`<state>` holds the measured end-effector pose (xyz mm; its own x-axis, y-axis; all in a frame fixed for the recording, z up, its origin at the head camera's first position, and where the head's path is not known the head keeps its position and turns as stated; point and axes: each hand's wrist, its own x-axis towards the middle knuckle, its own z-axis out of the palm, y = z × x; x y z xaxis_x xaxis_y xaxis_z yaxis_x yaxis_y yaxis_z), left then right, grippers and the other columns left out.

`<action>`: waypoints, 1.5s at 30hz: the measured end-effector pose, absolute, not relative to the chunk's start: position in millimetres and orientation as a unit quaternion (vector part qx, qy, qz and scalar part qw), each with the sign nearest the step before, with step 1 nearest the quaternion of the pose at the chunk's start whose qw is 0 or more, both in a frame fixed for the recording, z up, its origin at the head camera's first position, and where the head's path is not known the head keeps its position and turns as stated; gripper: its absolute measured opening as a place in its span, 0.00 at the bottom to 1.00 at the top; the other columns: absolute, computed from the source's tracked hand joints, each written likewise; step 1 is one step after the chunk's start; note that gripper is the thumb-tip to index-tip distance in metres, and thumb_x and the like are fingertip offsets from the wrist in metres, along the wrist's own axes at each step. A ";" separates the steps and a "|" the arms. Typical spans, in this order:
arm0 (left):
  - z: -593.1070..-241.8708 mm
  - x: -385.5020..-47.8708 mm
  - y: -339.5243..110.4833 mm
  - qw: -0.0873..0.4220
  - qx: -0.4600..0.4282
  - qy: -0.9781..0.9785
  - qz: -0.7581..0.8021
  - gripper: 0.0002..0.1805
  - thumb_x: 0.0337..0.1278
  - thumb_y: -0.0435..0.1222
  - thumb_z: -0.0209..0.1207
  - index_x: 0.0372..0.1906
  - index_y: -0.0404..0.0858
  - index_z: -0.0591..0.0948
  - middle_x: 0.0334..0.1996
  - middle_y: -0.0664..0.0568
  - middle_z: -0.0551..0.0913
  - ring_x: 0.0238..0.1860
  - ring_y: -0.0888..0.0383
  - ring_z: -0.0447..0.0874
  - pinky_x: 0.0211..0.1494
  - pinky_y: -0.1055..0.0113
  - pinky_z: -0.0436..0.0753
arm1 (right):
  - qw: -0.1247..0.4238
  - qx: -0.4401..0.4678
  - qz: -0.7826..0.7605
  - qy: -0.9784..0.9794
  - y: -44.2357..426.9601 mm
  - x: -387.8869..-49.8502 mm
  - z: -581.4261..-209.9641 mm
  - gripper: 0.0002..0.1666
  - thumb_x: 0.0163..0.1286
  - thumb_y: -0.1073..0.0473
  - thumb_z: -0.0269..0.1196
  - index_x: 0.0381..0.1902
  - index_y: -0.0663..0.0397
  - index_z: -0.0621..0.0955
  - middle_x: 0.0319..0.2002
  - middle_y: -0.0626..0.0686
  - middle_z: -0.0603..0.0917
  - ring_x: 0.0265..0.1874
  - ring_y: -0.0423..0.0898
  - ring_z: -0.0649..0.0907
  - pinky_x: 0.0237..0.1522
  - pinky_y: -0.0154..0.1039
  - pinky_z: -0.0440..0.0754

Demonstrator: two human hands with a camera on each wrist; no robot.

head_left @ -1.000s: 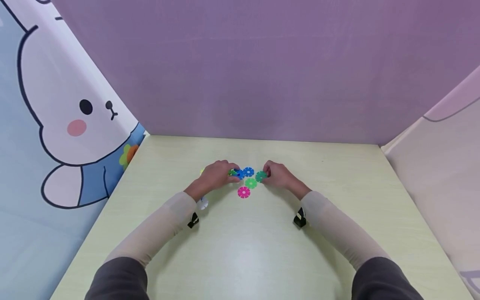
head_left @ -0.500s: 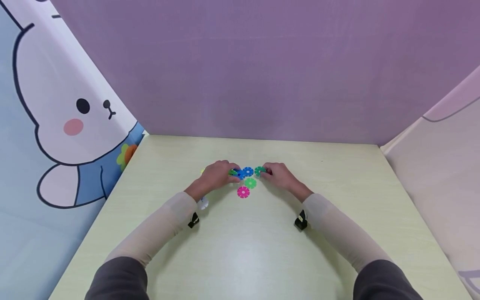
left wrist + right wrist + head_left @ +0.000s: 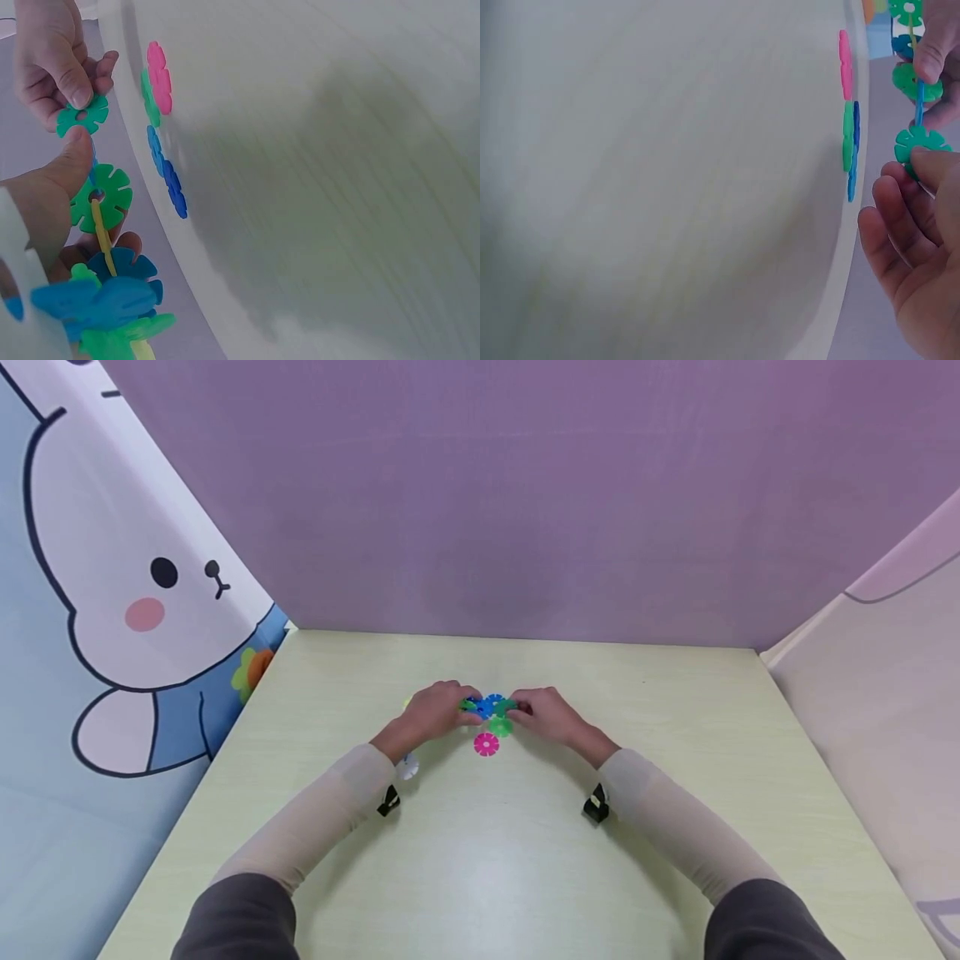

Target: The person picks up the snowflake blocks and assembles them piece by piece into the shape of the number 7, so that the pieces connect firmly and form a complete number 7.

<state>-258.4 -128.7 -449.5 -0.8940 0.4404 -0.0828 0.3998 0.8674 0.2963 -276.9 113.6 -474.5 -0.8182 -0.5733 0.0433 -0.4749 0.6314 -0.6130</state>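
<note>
My left hand (image 3: 435, 710) grips a chain of interlocking notched plastic discs. In the left wrist view the chain includes a green disc (image 3: 116, 196), a yellow disc (image 3: 102, 238) seen edge-on and blue discs (image 3: 97, 300). A blue disc (image 3: 919, 109), also edge-on, sticks out at the chain's right end. My right hand (image 3: 551, 716) pinches a teal-green disc (image 3: 922, 139) between thumb and fingers. That disc meets the blue one edge to edge; whether their slots are engaged I cannot tell. My left fingers and thumb hide part of the chain.
On the table (image 3: 480, 860) lie a pink disc (image 3: 487, 744), a light green disc (image 3: 501, 727) and blue discs (image 3: 174, 191). A whitish disc (image 3: 408, 767) shows beside the left forearm. A purple panel (image 3: 480, 510) stands behind the table.
My right hand has moved left with the teal-green disc, bringing it against the chain's end. The left hand has stayed nearly still with the chain.
</note>
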 end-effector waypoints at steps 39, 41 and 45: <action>-447.1 -255.8 -124.9 0.056 0.238 0.962 0.120 0.29 0.63 0.54 0.65 0.63 0.44 0.83 0.49 0.50 0.86 0.47 0.54 0.83 0.51 0.59 0.87 | 0.047 -0.326 -0.268 0.905 108.7 -273.2 -469.4 0.08 0.75 0.56 0.64 0.42 0.53 0.86 0.25 0.46 0.80 0.23 0.39 0.73 0.28 0.30 0.71; -446.4 -255.0 -125.2 0.047 0.242 0.961 0.123 0.28 0.63 0.54 0.66 0.62 0.44 0.83 0.48 0.51 0.86 0.46 0.54 0.83 0.50 0.59 0.87 | 0.043 -0.324 -0.273 0.905 107.0 -272.5 -467.3 0.08 0.74 0.56 0.64 0.43 0.53 0.87 0.25 0.46 0.81 0.23 0.39 0.73 0.27 0.30 0.71; -441.1 -252.4 -125.1 0.034 0.251 0.959 0.128 0.27 0.63 0.52 0.66 0.61 0.43 0.84 0.47 0.50 0.87 0.44 0.54 0.83 0.48 0.60 0.87 | 0.037 -0.324 -0.271 0.906 102.5 -271.0 -462.0 0.08 0.74 0.58 0.65 0.43 0.56 0.87 0.24 0.47 0.81 0.23 0.40 0.73 0.27 0.30 0.70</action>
